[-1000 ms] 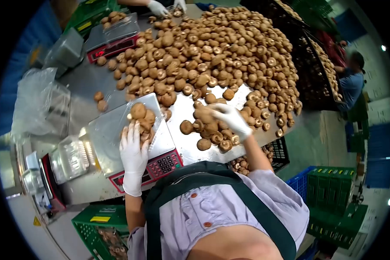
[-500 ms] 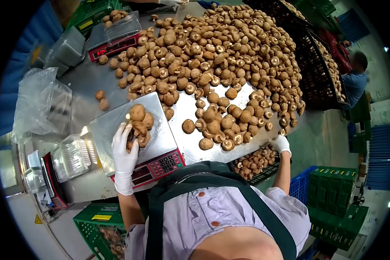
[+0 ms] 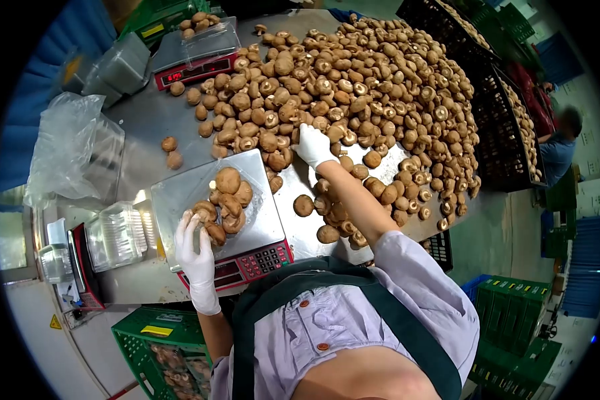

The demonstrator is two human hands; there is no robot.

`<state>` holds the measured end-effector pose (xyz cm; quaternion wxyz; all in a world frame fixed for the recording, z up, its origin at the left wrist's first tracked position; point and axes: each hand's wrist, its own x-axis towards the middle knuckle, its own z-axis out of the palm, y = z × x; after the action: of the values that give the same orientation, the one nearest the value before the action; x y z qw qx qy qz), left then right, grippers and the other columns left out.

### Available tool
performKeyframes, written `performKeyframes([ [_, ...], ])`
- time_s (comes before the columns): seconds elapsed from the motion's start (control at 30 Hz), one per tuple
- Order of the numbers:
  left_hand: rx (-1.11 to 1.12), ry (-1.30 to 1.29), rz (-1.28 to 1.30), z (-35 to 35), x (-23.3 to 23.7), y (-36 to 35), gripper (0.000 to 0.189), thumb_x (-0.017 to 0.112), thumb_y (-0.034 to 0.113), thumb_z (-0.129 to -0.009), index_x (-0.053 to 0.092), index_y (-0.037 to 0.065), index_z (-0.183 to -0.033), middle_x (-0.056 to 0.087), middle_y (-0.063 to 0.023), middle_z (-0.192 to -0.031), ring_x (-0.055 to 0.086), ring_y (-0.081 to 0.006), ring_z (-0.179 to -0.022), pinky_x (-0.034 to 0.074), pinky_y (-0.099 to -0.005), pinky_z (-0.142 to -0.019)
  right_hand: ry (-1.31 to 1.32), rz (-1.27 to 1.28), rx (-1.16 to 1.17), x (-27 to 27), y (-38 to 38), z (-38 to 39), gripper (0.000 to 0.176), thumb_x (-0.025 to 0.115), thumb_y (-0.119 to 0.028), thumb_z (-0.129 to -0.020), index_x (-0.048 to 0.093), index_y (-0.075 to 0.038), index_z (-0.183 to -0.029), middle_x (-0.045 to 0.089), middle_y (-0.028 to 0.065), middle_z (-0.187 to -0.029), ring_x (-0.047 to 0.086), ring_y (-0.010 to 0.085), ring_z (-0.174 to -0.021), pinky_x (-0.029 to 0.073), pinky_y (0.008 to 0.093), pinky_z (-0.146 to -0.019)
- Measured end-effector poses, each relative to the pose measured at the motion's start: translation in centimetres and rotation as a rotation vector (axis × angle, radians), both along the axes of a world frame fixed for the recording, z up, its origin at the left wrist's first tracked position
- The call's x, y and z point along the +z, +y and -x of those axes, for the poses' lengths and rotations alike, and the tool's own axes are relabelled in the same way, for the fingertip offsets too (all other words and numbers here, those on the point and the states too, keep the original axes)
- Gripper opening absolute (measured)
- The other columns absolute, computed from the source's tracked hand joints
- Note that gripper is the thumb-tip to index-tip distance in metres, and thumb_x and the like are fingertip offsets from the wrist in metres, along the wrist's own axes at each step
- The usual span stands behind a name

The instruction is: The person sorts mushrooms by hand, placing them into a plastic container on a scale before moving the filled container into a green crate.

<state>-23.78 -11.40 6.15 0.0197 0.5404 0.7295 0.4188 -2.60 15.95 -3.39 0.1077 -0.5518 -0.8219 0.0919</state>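
Observation:
My left hand [image 3: 197, 257], in a white glove, is at the left edge of the scale platform [image 3: 263, 217]. Its fingers are apart and touch or nearly touch the outermost of several brown mushrooms [image 3: 230, 203]. These lie in a clear plastic tray on the scale, its outline hard to see. My right hand [image 3: 315, 146], also gloved, reaches across to the near edge of the large mushroom pile [image 3: 380, 80]. The fingers are curled in among the mushrooms; what they hold, if anything, is hidden. Below that forearm is a smaller group of mushrooms [image 3: 400, 193], partly covered.
A second scale [image 3: 197, 70] with mushrooms stands at the back left. Clear plastic bags [image 3: 63, 150] and stacked clear trays [image 3: 117, 237] are along the left side. Black crates [image 3: 507, 130] line the far right. A green crate [image 3: 157, 330] sits below the table edge. Another person [image 3: 560, 147] is beyond.
My right hand has moved from above the low black crate at the right front to the pile. My left hand's fingers have loosened from the mushrooms on the scale. The view has shifted slightly.

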Motion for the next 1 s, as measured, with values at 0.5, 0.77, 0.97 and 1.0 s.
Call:
performKeyframes([
  [0.5, 0.055, -0.02, -0.109, 0.6, 0.1, 1.2, 0.024, 0.053, -0.008, -0.076, 0.062, -0.002, -0.097, 0.06, -0.0143, -0.106, 0.058, -0.0265, -0.098, 0.046, -0.0341, -0.086, 1.694, 1.19, 0.035, 2.6, -3.6, -9.0, 0.044, 0.061, -0.02, -0.084, 0.046, 0.001, -0.12, 0.058, 0.0147, -0.109, 0.061, 0.0272, -0.093, 0.053, 0.0321, -0.075],
  [0.77, 0.09, -0.03, -0.049, 0.8, -0.6, 0.2, 0.023, 0.055, -0.006, -0.077, 0.062, 0.0, -0.098, 0.06, -0.0137, -0.106, 0.058, -0.0261, -0.099, 0.047, -0.0333, -0.086, 1.439, 1.048, -0.119, 4.0, -1.0, -3.0, 0.04, 0.057, -0.038, -0.085, 0.058, -0.001, -0.1, 0.06, 0.0126, -0.106, 0.055, 0.0209, -0.102, 0.044, 0.0317, -0.086],
  [0.97, 0.112, -0.045, -0.055, 0.6, -0.3, 0.1, 0.021, 0.056, -0.006, -0.077, 0.062, -0.001, -0.096, 0.06, -0.0139, -0.106, 0.058, -0.0262, -0.099, 0.047, -0.0328, -0.085, 0.138, 0.148, 0.292, 3.3, 0.2, 4.5, 0.047, 0.068, -0.03, -0.069, 0.057, -0.011, -0.111, 0.064, 0.018, -0.088, 0.061, 0.0339, -0.088, 0.049, 0.0409, -0.077],
  [1.0, 0.12, -0.039, -0.055, 0.7, -0.1, 0.2, 0.021, 0.056, -0.006, -0.077, 0.062, -0.001, -0.096, 0.06, -0.0139, -0.106, 0.058, -0.0262, -0.099, 0.047, -0.0328, -0.085, 0.008, 0.237, 0.277, 3.3, 0.3, 5.3, 0.049, 0.067, -0.031, -0.069, 0.057, -0.011, -0.113, 0.064, 0.0171, -0.092, 0.061, 0.0325, -0.089, 0.049, 0.0396, -0.078],
])
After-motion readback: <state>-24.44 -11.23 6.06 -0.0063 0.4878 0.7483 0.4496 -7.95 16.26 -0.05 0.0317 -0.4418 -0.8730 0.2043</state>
